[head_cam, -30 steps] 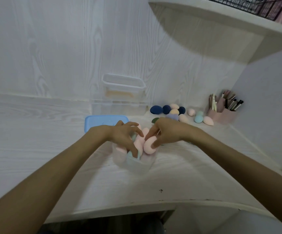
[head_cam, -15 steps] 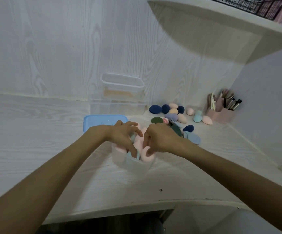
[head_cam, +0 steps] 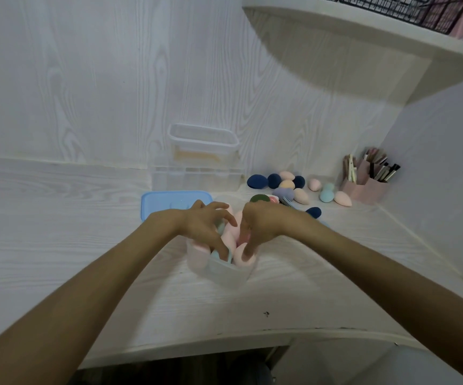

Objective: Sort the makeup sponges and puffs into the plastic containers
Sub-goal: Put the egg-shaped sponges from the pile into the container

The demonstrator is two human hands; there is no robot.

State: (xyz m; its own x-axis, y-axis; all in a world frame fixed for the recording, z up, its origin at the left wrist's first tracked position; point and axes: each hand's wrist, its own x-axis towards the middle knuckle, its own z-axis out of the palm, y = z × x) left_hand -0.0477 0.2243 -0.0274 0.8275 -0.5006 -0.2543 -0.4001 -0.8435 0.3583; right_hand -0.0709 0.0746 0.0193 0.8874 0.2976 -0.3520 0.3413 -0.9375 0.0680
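No text, label, brand, number or sign legible, nothing readable found on any container or sponge

A home dressing or vanity corner is shown. A white wood-grain desk [head_cam: 58,245] is fitted into a corner of walls clad in the same pale panelling, and a curved shelf [head_cam: 377,31] carrying a black wire basket [head_cam: 391,6] is mounted above. A pink organiser [head_cam: 363,187] filled with makeup brushes is set at the back right. Egg-shaped makeup sponges [head_cam: 285,186] in navy, peach, pink and mint are scattered beside it, and clear plastic containers [head_cam: 202,159] are stacked against the wall.
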